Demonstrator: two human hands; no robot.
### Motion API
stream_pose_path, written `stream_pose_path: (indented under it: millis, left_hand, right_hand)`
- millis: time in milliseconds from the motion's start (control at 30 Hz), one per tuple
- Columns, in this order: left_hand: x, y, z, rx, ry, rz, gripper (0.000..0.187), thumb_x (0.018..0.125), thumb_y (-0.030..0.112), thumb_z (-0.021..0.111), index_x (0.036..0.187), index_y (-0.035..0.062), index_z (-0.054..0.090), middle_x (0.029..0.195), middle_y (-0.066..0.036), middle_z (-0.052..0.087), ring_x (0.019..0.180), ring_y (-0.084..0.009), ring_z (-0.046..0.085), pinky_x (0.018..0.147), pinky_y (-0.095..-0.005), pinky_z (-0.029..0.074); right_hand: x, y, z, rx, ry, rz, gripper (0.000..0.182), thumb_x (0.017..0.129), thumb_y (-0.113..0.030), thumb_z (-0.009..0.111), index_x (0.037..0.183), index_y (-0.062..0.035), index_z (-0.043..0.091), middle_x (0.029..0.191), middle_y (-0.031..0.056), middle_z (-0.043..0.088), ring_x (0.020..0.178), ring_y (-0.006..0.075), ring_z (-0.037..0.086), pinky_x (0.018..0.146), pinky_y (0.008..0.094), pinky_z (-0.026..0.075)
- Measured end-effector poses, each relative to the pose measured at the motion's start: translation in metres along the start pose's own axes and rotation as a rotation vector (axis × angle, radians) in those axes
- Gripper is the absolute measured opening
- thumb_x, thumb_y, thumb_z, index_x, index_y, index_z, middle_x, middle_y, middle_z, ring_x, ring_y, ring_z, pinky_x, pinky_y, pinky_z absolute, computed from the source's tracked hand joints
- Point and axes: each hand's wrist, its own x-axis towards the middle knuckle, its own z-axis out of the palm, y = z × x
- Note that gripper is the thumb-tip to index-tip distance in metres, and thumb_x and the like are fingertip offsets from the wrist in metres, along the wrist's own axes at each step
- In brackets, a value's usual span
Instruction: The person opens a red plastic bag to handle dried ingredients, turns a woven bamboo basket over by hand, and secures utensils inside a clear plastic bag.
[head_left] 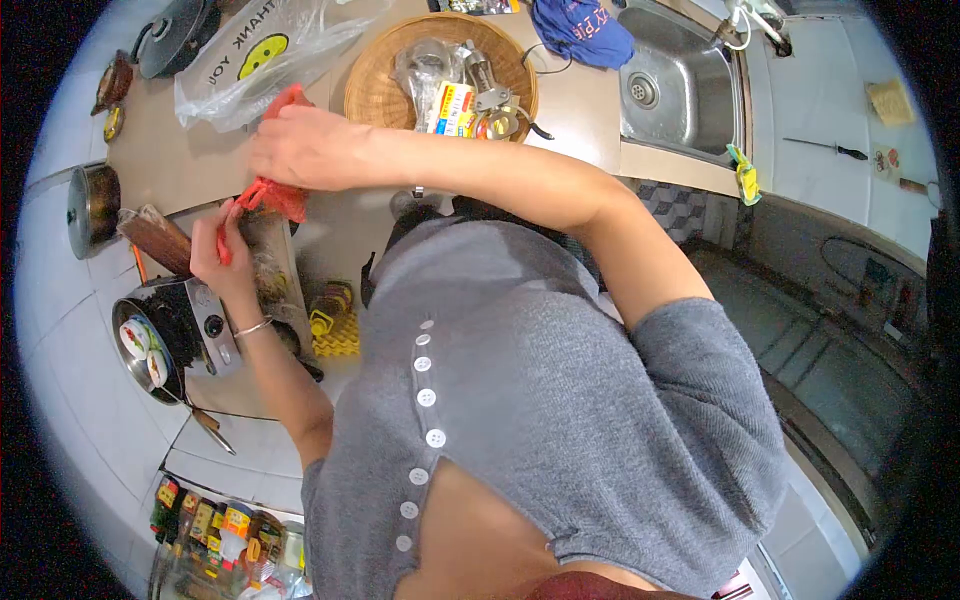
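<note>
Red net bag (272, 193) stretched between both hands. Left hand (222, 250) pinches low end, right hand (305, 148) grips top. Bag not yet open; board (270, 262) under fingers, basket (375, 85) beyond.

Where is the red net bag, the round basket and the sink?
red net bag (282, 197), head view: point on the bunched red mesh between the two hands.
round basket (372, 88), head view: point on the woven left rim.
sink (690, 80), head view: point on the bare steel basin.
</note>
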Motion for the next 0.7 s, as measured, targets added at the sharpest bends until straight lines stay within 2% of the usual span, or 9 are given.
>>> stream_pose_path:
  millis: [33, 133, 200, 233, 267, 333, 467, 567, 700]
  left_hand:
    - [0.000, -0.004, 0.006, -0.002, -0.001, -0.004, 0.008, 0.084, -0.005, 0.061, 0.089, -0.0035, 0.065, 0.080, -0.008, 0.065, 0.072, -0.0136, 0.062, 0.068, -0.0246, 0.050]
    - [-0.001, -0.019, 0.034, -0.262, 0.067, -0.113, 0.009, 0.086, 0.006, 0.065, 0.091, -0.0010, 0.064, 0.084, -0.006, 0.065, 0.074, -0.0117, 0.060, 0.070, -0.0259, 0.049]
    - [-0.004, -0.028, 0.050, -0.471, -0.012, -0.393, 0.007, 0.089, 0.005, 0.062, 0.092, -0.0013, 0.063, 0.083, -0.004, 0.064, 0.075, -0.0096, 0.061, 0.069, -0.0227, 0.051]
    - [-0.009, -0.035, 0.060, -0.572, -0.014, -0.424, 0.009, 0.089, 0.008, 0.062, 0.092, -0.0007, 0.063, 0.085, -0.005, 0.063, 0.076, -0.0108, 0.061, 0.070, -0.0236, 0.052]
    - [-0.011, -0.035, 0.066, -0.570, -0.009, -0.432, 0.009, 0.089, 0.008, 0.062, 0.092, -0.0007, 0.063, 0.085, -0.005, 0.063, 0.076, -0.0108, 0.061, 0.070, -0.0236, 0.052]
    - [-0.013, -0.026, 0.077, -0.700, 0.160, -0.418, 0.011, 0.090, 0.009, 0.062, 0.092, -0.0012, 0.061, 0.089, -0.006, 0.063, 0.081, -0.0130, 0.061, 0.072, -0.0261, 0.053]
    - [0.002, -0.017, 0.082, -0.843, 0.343, -0.514, 0.011, 0.089, 0.008, 0.062, 0.092, -0.0019, 0.060, 0.095, -0.008, 0.063, 0.086, -0.0149, 0.060, 0.081, -0.0298, 0.053]
    - [0.020, -0.010, 0.086, -0.974, 0.479, -0.464, 0.012, 0.089, 0.008, 0.063, 0.097, -0.0001, 0.060, 0.097, -0.008, 0.064, 0.088, -0.0146, 0.060, 0.083, -0.0301, 0.051]
    - [0.024, -0.023, 0.093, -0.840, 0.301, -0.469, 0.021, 0.088, 0.008, 0.063, 0.107, -0.0003, 0.059, 0.104, -0.009, 0.063, 0.095, -0.0160, 0.060, 0.084, -0.0307, 0.050]
  right_hand:
    - [-0.001, 0.006, -0.002, -0.012, -0.202, 0.077, 0.015, 0.079, -0.016, 0.059, 0.085, -0.0032, 0.061, 0.084, 0.0120, 0.063, 0.083, 0.0267, 0.062, 0.073, 0.0379, 0.050]
    - [-0.030, 0.061, -0.029, 0.477, -0.425, 0.485, 0.026, 0.089, -0.027, 0.058, 0.105, -0.0083, 0.064, 0.098, 0.0137, 0.066, 0.090, 0.0284, 0.063, 0.077, 0.0367, 0.050]
    - [-0.062, 0.098, -0.066, 0.137, -0.481, 0.736, 0.030, 0.086, -0.034, 0.060, 0.100, -0.0091, 0.068, 0.090, 0.0135, 0.068, 0.079, 0.0285, 0.065, 0.072, 0.0377, 0.051]
    - [-0.089, 0.120, -0.072, -0.033, -0.461, 0.705, 0.027, 0.082, -0.029, 0.059, 0.088, -0.0055, 0.070, 0.082, 0.0187, 0.067, 0.076, 0.0341, 0.066, 0.067, 0.0460, 0.052]
    - [-0.121, 0.128, -0.084, 0.111, -0.280, 0.441, 0.028, 0.079, -0.006, 0.069, 0.106, -0.0034, 0.064, 0.095, 0.0105, 0.062, 0.084, 0.0214, 0.060, 0.074, 0.0324, 0.047]
    - [-0.154, 0.123, -0.092, -0.427, -0.615, 0.831, 0.033, 0.085, -0.032, 0.060, 0.091, 0.0000, 0.066, 0.084, 0.0203, 0.066, 0.078, 0.0343, 0.066, 0.068, 0.0403, 0.053]
    - [-0.180, 0.110, -0.071, -0.511, -0.664, 0.818, 0.037, 0.084, -0.032, 0.061, 0.090, 0.0050, 0.064, 0.083, 0.0232, 0.065, 0.079, 0.0373, 0.066, 0.069, 0.0416, 0.054]
    - [-0.170, 0.100, -0.064, -0.397, -0.492, 1.063, 0.041, 0.083, -0.036, 0.063, 0.094, 0.0038, 0.063, 0.091, 0.0232, 0.065, 0.090, 0.0369, 0.064, 0.079, 0.0417, 0.052]
    - [-0.168, 0.099, -0.072, -0.279, -0.559, 1.226, 0.042, 0.081, -0.037, 0.064, 0.092, 0.0035, 0.062, 0.093, 0.0241, 0.065, 0.095, 0.0368, 0.063, 0.083, 0.0421, 0.051]
